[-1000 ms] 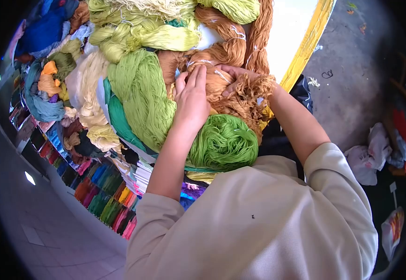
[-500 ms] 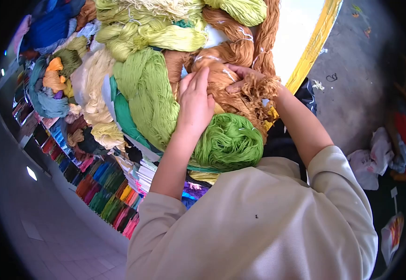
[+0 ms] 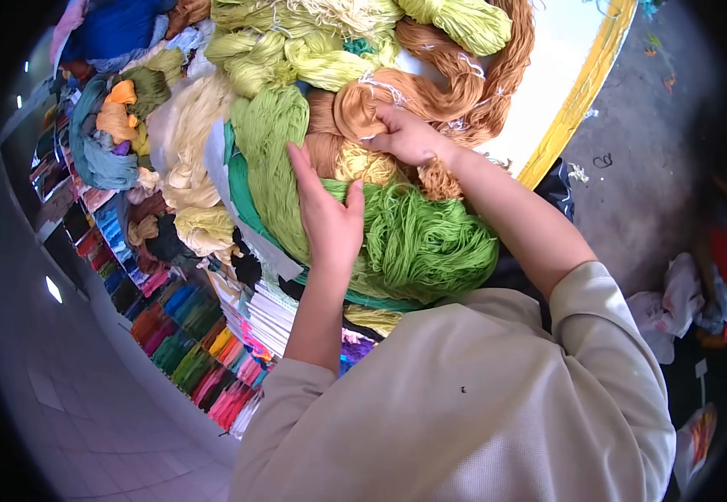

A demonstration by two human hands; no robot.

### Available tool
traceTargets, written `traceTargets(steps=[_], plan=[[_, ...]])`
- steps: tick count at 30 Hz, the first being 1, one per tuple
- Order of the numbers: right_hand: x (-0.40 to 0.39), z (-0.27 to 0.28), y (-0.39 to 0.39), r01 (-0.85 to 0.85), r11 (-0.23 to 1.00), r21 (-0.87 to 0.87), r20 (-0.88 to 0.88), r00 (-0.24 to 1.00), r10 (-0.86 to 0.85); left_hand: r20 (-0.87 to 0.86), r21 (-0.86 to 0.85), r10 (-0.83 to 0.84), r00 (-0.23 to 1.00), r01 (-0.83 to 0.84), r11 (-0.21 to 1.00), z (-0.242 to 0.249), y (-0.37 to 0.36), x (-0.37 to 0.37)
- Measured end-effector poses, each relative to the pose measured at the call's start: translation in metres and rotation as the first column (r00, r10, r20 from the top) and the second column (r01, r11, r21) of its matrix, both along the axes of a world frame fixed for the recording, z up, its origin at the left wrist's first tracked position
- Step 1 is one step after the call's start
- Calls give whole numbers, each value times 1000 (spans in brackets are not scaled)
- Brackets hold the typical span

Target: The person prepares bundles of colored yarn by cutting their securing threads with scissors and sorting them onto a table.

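My right hand (image 3: pixel 412 139) is closed on a tan-brown hank of yarn (image 3: pixel 430 99), which curves away over the pile and is bound with thin white ties. My left hand (image 3: pixel 331 219) is open, thumb apart, its fingertips against a light green yarn hank (image 3: pixel 270 138). Between the hands, a small pale yellow yarn bundle (image 3: pixel 365 164) shows beside more brown yarn (image 3: pixel 323 125). A loose bright green hank (image 3: pixel 430 238) lies just below my right wrist, nearest my body.
Yellow-green hanks (image 3: pixel 330 63) lie at the far side. A white board with a yellow edge (image 3: pixel 576 92) borders the right. Cream yarn (image 3: pixel 188 159) and other coloured bundles spread leftward. Folded coloured stock (image 3: pixel 188 335) lines the lower left. Plastic bags (image 3: pixel 664 301) rest on the floor.
The brown hank has shifted away from my body with my right hand, uncovering the yellow bundle. My left hand has come off the brown yarn and drawn back. The bright green hank is more spread.
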State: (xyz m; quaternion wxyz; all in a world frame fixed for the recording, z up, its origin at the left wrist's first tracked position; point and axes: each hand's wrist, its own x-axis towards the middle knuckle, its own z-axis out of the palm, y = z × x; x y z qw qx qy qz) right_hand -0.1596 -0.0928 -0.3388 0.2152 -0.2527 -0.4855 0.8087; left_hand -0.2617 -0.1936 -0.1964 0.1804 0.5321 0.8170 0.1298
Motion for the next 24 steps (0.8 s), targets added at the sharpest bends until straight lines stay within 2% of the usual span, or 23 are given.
traceTargets(steps=[2, 4, 5, 7, 8, 10, 11, 12, 13, 15, 16, 17, 18, 19, 20, 22, 24], plan=[[9, 1, 3, 3, 996, -91, -14, 1000, -5, 21, 13, -5, 1000, 4, 1000, -1, -1, -1], [22, 5, -2, 83, 986, 143, 126, 987, -101, -17, 51, -59, 998, 60, 997, -5, -1, -1], [29, 6, -2, 40, 987, 158, 214, 974, -73, -62, 39, -78, 995, 81, 996, -4, 0, 1], [59, 41, 2, 105, 974, 200, 231, 961, -151, -43, 60, -113, 993, 116, 991, -6, 0, 1], [76, 56, 10, 150, 867, 475, 147, 958, -246, -23, 83, -114, 993, 115, 990, -5, 0, 2], [114, 89, 21, 151, 973, 173, 62, 985, -164, -63, 88, -174, 983, 179, 980, -8, -5, -3], [133, 131, 32, 149, 988, 41, 74, 986, -152, -22, 118, -170, 985, 171, 978, -6, -3, -1], [150, 160, 49, 82, 994, -78, -1, 997, -83, -34, 120, -198, 980, 200, 972, -4, -4, -1], [159, 184, 60, 168, 979, -120, 37, 986, -164, -43, 121, -219, 975, 222, 967, -4, -8, -1], [168, 246, 92, 55, 996, -63, -90, 994, -61, 81, 206, -186, 979, 166, 964, -2, -14, 7], [169, 267, 109, 5, 999, 52, -83, 997, 0, 139, 246, -167, 976, 129, 961, 2, -16, 13], [163, 293, 121, -123, 992, 17, -201, 972, 124, 172, 333, -150, 974, 86, 939, 5, -17, 19], [157, 315, 128, -72, 987, 141, -51, 996, 80, 291, 362, -129, 948, 15, 932, 12, -20, 27], [149, 339, 132, -162, 978, 135, -62, 983, 172, 399, 384, -122, 909, -46, 922, 24, -20, 34], [141, 365, 133, -177, 967, 182, -17, 983, 183, 386, 493, -132, 913, -83, 866, 38, -22, 43], [125, 410, 127, -223, 930, 291, -23, 971, 240, 483, 514, -94, 871, -195, 835, 58, -25, 54], [123, 435, 147, -396, 884, 250, -34, 909, 416, 553, 593, -139, 821, -271, 758, 74, -21, 65]])
